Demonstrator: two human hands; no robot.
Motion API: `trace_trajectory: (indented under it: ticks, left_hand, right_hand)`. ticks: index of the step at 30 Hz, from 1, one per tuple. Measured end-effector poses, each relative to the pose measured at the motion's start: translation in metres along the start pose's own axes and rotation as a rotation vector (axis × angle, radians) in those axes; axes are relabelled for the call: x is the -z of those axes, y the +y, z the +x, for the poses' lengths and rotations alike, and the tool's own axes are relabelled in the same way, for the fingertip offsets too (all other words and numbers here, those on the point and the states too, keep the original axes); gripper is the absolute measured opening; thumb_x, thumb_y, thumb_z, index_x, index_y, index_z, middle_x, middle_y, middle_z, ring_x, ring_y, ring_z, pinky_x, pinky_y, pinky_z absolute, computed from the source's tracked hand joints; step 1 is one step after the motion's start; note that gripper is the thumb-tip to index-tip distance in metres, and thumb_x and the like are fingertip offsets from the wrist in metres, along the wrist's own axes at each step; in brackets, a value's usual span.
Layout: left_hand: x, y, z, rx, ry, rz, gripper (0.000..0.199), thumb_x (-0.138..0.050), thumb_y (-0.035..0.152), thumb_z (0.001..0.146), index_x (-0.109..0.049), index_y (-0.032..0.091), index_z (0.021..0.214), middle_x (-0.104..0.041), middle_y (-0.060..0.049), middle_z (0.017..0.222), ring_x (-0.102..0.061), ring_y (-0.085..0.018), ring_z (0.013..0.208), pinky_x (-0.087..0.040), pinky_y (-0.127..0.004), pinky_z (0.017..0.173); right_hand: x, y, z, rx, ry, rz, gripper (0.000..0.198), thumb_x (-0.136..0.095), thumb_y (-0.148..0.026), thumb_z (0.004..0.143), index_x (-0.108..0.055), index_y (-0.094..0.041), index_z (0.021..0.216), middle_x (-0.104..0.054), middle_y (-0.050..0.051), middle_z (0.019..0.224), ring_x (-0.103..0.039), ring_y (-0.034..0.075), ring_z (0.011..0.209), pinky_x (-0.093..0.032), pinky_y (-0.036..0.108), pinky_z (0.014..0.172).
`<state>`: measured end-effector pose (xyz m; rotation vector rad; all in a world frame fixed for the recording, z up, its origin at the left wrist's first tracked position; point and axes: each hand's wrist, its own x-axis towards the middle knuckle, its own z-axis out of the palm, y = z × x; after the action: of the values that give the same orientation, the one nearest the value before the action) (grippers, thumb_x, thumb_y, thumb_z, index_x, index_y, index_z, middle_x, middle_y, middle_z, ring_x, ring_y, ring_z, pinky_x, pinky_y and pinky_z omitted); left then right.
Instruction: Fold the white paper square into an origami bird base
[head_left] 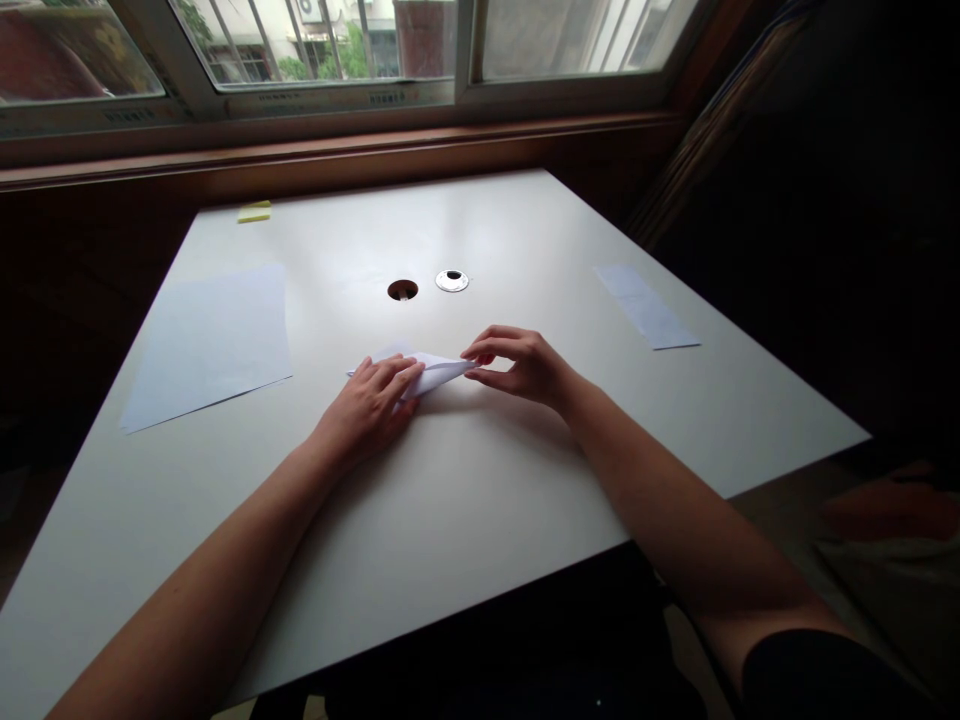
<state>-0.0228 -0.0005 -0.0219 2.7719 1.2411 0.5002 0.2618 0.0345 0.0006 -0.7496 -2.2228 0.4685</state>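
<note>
A folded sheet of white paper (439, 374) is held between my two hands just above the middle of the white table (450, 520). My left hand (373, 398) grips its left part, fingers over the top and thumb below, hiding much of that side. With thumb and fingertips my right hand (517, 362) pinches the pointed right end. The paper narrows toward that point and looks tilted. A pale flap of it shows behind my left fingers.
White sheets (214, 340) lie at the table's left, and a narrow paper strip (646, 305) at the right. Beyond my hands are a round hole (403, 290) and a ring-shaped cover (452, 281). Yellow sticky notes (254, 211) sit by the far edge, below the window (315, 45).
</note>
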Motion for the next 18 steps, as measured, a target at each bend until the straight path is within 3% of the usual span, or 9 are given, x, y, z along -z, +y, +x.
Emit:
trace_trajectory:
  ticks: [9, 18]
  left_hand:
    - [0.001, 0.003, 0.001, 0.003, -0.001, 0.051, 0.051, -0.042, 0.031, 0.099, -0.037, 0.024, 0.149, -0.047, -0.012, 0.147, -0.045, -0.032, 0.135, -0.031, -0.058, 0.115]
    - [0.001, 0.002, 0.000, 0.022, 0.000, 0.065, 0.050, -0.040, 0.030, 0.100, -0.037, 0.024, 0.149, -0.047, -0.011, 0.148, -0.045, -0.031, 0.135, -0.031, -0.056, 0.115]
  right_hand:
    - [-0.008, 0.010, -0.001, -0.025, -0.094, -0.021, 0.018, -0.070, -0.031, 0.086, -0.073, -0.019, 0.100, -0.068, 0.005, 0.086, -0.064, 0.014, 0.070, -0.054, 0.028, 0.068]
    - [-0.010, 0.003, 0.001, 0.005, 0.041, -0.089, 0.012, -0.062, -0.021, 0.092, -0.073, -0.020, 0.096, -0.069, 0.004, 0.089, -0.064, 0.013, 0.072, -0.052, 0.026, 0.070]
